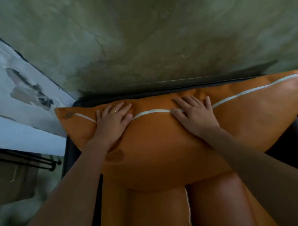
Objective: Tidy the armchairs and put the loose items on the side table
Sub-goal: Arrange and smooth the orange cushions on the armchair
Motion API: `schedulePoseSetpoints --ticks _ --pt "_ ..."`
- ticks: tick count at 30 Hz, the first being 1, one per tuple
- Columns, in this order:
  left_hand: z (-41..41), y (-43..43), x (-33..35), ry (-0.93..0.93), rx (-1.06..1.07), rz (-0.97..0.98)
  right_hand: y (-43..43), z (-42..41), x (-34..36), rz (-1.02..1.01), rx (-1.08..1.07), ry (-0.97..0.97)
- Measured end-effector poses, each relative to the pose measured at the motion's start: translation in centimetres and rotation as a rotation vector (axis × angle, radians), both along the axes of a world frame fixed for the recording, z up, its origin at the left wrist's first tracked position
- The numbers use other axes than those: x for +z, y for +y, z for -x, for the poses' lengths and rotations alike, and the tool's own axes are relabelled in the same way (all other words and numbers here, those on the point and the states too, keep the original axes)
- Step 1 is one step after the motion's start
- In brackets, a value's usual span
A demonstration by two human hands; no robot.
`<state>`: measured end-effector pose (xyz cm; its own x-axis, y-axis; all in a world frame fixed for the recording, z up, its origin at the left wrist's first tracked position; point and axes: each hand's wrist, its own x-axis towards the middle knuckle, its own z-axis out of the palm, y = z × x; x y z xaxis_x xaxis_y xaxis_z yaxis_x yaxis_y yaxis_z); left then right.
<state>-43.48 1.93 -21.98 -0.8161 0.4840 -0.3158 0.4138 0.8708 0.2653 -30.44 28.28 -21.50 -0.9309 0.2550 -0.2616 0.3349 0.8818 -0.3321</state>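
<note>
- Head view: my left hand [114,120] is pressing flat, fingers spread, on the orange cushion [159,149].
- My right hand [195,113], also flat, is pressing across its white piping [152,112].

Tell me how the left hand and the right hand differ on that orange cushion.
The left hand shows what looks like a small ring on one finger; the right hand shows none. The left hand lies nearer the left end of the orange cushion, the right hand about mid-width. Both lie flat on it, fingers straight, across the white piping.
</note>
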Motion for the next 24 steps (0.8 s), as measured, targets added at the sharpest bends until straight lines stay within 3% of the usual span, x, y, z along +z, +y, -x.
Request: schedulePoseSetpoints --ticks 7,10,12,14,18,21,24 --pt "3.7 0.9 -3.3 -0.015 0.021 -0.164 1.0 3.1 -2.2 0.039 -0.039 0.142" --pt "2.7 0.9 -0.7 0.163 0.095 -0.458 1.6 2.7 -0.7 0.158 -0.049 0.209" --pt "0.4 1.1 2.0 0.262 0.163 -0.563 2.0 1.4 0.5 0.092 -0.030 0.273" --pt "-3.0 1.4 4.1 0.262 0.158 -0.520 2.6 -0.7 1.9 -0.048 0.002 0.337" --pt "-7.7 1.1 1.9 0.235 -0.003 -0.122 3.0 -6.2 1.9 -0.149 -0.017 0.302" --pt "-6.9 1.3 -0.9 0.245 -0.003 -0.083 2.6 -8.5 -0.4 -0.230 -0.043 0.174" --pt "-5.1 2.3 -2.5 0.260 0.003 -0.074 2.8 -7.2 -1.9 -0.244 -0.081 0.171"
